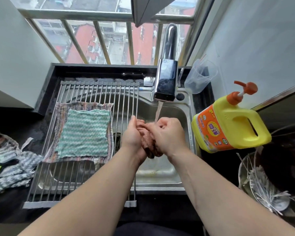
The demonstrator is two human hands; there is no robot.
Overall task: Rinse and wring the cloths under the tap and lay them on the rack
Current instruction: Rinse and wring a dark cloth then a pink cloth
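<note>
Both hands hold the reddish-brown cloth [148,142] over the sink [162,172], under the running tap [166,79]. The fingers of the left hand [132,133] and right hand [169,133] are clenched round it. A green cloth [84,132] lies on a striped cloth [61,114] on the rack [99,92]. The yellow bottle [235,123] has an orange label, and its writing is not clearly legible.
</note>
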